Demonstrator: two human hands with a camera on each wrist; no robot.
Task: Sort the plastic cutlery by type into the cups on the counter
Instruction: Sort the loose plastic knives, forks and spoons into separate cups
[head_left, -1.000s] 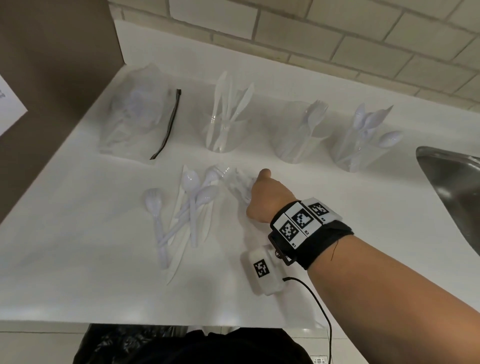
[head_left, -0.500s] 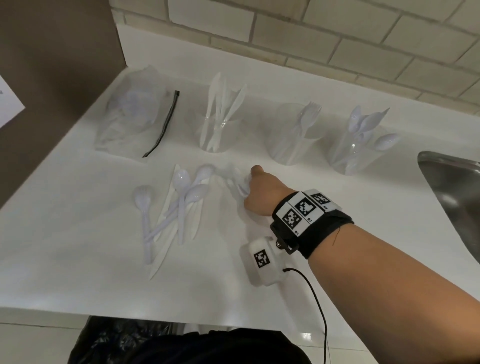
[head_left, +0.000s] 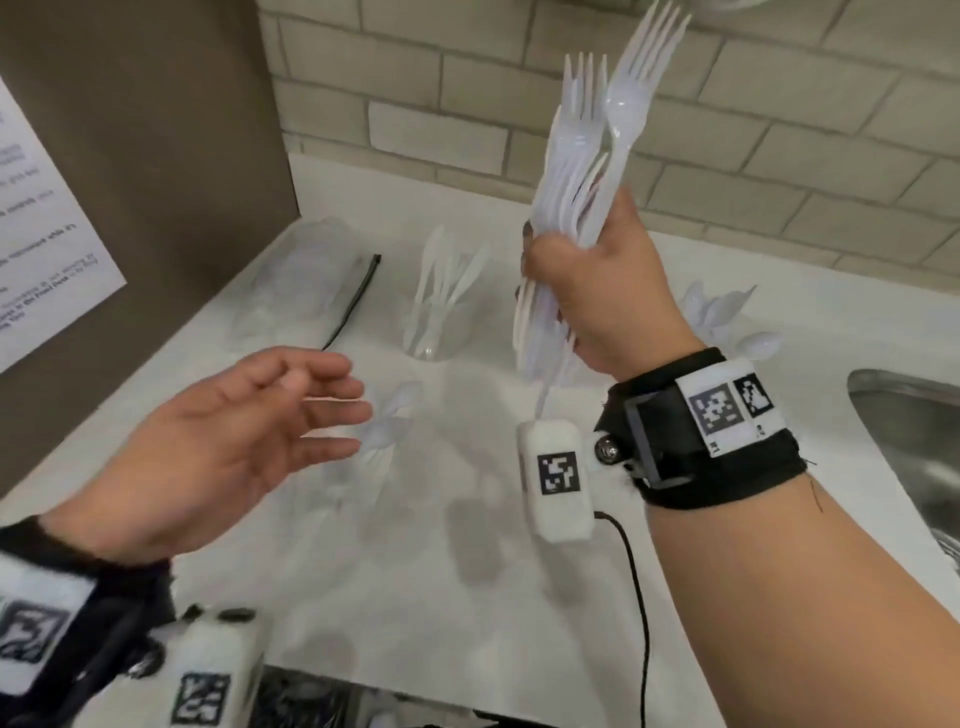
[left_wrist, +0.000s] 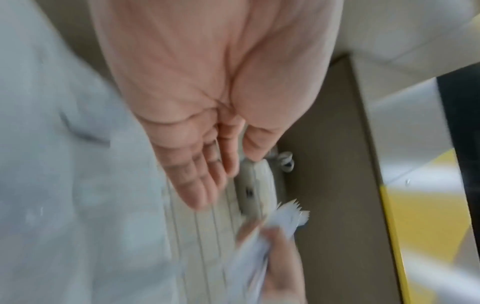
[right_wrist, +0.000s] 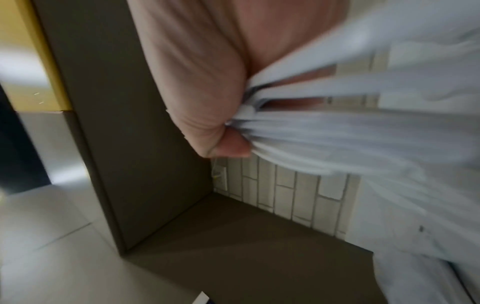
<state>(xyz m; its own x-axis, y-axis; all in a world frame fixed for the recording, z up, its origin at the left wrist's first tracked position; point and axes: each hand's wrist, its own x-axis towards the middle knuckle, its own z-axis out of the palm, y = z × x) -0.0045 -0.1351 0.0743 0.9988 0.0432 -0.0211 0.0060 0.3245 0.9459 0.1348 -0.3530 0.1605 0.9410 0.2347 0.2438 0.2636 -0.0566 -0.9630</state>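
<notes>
1. The right hand (head_left: 605, 291) is raised above the bench (head_left: 467, 597) with its grip closed tight round a bundle of white plastic forks (head_left: 587, 156); the fingers curl round the handles and the thumb lies along them.
2. The forks stand nearly upright, tines up in front of the brick wall (head_left: 779, 130), handle ends poking out below the fist. In the right wrist view the same bundle (right_wrist: 350, 127) fans out blurred from the closed fist (right_wrist: 207, 102).
3. The left hand (head_left: 223, 447) hovers over the bench to the left of the knife cup (head_left: 439, 312), palm turned up and inward, fingers spread and relaxed, its grip wide open with nothing in it. The left wrist view shows the same open palm (left_wrist: 194, 102).
4. The knife cup is a clear cup holding white knives, standing towards the back of the bench.
5. Right of the knife cup, mostly hidden behind the right hand, is another cup; what it holds cannot be told.
6. Further right again stands a clear cup of spoons (head_left: 727, 317), one spoon bowl leaning out to the right.
7. In front of the knife cup, loose white cutlery (head_left: 389, 431) lies on the bench, partly behind the left fingers.
8. Left of the knife cup lies a clear plastic bag (head_left: 306, 291) with a dark zip strip.
9. A steel sink (head_left: 914, 441) sits at the far right, beyond the spoon cup.
</notes>
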